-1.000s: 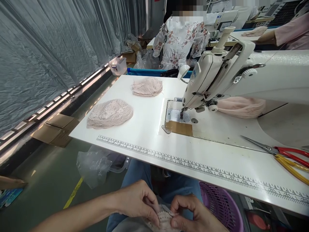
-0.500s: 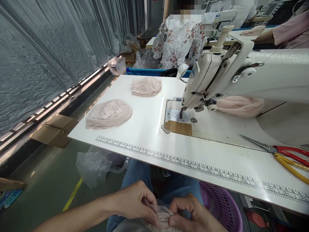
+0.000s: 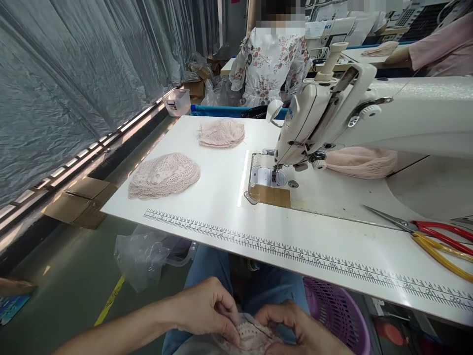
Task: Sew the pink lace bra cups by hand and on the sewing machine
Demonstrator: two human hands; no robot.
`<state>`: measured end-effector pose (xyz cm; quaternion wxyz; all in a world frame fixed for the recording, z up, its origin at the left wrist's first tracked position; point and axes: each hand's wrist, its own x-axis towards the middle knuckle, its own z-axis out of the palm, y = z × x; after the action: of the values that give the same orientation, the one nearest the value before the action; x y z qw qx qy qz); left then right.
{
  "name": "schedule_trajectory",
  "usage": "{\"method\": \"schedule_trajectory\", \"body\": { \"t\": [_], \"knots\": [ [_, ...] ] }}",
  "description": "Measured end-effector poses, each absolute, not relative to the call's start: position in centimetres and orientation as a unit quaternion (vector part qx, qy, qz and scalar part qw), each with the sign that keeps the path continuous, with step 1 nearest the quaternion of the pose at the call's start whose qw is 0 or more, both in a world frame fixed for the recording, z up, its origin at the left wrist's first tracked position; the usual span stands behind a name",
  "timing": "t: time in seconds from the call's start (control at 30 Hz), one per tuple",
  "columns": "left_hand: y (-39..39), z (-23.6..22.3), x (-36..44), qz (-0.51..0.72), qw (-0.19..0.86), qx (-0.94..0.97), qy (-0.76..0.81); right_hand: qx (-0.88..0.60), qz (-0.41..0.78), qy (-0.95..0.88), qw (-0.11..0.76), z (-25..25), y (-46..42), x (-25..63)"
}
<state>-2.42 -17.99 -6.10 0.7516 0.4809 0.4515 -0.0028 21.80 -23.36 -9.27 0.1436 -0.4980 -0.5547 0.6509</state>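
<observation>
Two hands, our left hand (image 3: 207,309) and right hand (image 3: 297,325), are pinching a lace piece (image 3: 252,334) at six o'clock, before the table (image 3: 218,197), where we are apparently adjusting its layers, the next move calling for even tension.

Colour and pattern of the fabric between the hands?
The fabric is pale pinkish beige with rows of dot-like marks; head view.

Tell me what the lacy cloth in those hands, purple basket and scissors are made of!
The lacy cloth looks like thin, matte fabric, fibre unclear: it folds and has rows of tiny holes. The purple basket is probably smooth plastic, with one even colour and slots. The scissor blades look metal, from their grey sheen; the glossy coloured handles may be plastic.
</observation>
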Motion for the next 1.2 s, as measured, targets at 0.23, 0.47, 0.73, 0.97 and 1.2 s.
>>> {"method": "schedule_trajectory", "body": {
  "t": [0.23,0.47,0.73,0.97,1.2],
  "knots": [
    [-18.0,-5.6,-2.1,-0.003,0.743,0.497,0.448,-0.457,0.655,-0.579,0.167,-8.7,-21.5,19.0],
    [-17.9,-5.6,-2.3,0.009,0.743,0.499,0.447,-0.468,0.67,-0.543,0.194,-8.1,-21.5,18.6],
    [-17.7,-6.1,-3.7,0.024,0.755,0.505,0.417,-0.377,0.771,-0.451,0.244,-9.5,-20.7,19.2],
    [-17.3,-5.8,-3.9,0.042,0.765,0.49,0.415,-0.356,0.791,-0.441,0.232,-10.1,-20.5,19.8],
    [-17.2,-5.4,-4.0,0.036,0.77,0.49,0.406,-0.324,0.8,-0.461,0.208,-9.6,-19.8,18.3]
  ]
}}
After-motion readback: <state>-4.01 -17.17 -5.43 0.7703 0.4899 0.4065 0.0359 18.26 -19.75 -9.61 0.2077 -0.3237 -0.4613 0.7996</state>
